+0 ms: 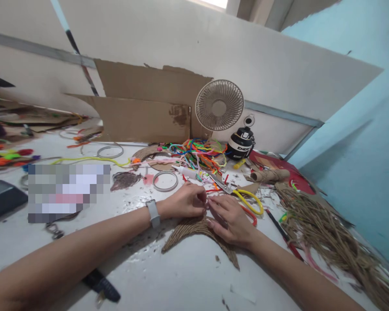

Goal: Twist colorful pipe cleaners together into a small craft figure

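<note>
**Two hands on a twine-wound arch, centre of the frame**

At the bottom edge both forearms reach in over the white worktop [181,276]. A black strap [101,284] lies under the left forearm, at lower left.

Just above that, in the middle of the frame, lies the arch [189,228], a flat brown curved piece wound in twine, its two ends pointing toward the bottom of the picture. The right hand [231,218] lies flat on its right half, fingers stretched out and pressing down, the grip released. The left hand [186,201], with a grey watch [153,213] on the wrist, is curled at the top of the arch. Its fingertips are pinched together on the upper edge, right beside the right hand's fingertips, so the two hands touch there.

Just right of the right hand lie yellow-handled scissors [248,199]. Further right, a loose heap of twine [324,235] runs down to the lower right corner.

Above the hands sit a tape ring [165,180] and a white glue tube [186,172], with a cardboard tube [269,175] off to the right. Beyond them a tangle of coloured pipe cleaners [197,153] spreads across the centre.

At the back stand a small fan [219,105] and, just to its lower right, a black-and-white bottle [241,144]. Cardboard sheets [142,108] lean against the wall, upper centre-left.
</note>
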A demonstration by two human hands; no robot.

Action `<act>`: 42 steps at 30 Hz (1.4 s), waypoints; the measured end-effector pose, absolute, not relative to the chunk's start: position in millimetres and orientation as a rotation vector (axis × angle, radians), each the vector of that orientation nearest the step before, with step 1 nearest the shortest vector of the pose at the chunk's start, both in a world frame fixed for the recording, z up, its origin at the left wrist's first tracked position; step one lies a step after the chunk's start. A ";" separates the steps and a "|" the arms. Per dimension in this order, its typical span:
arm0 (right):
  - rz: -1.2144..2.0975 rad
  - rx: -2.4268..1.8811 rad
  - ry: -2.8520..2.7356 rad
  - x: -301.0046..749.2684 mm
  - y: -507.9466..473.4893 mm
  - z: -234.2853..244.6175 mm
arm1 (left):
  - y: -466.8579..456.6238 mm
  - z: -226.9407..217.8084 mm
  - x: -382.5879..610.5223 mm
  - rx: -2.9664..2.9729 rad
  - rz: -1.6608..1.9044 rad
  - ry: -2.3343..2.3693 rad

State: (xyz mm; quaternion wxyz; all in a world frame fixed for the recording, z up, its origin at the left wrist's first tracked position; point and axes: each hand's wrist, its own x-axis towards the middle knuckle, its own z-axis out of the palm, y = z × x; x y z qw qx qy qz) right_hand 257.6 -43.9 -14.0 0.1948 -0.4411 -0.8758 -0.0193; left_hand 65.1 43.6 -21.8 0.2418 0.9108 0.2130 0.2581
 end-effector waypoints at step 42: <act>-0.073 -1.320 -2.429 259.0 -33.3 -20.1 | 59.3 -30.0 67.5 2.326 0.960 0.972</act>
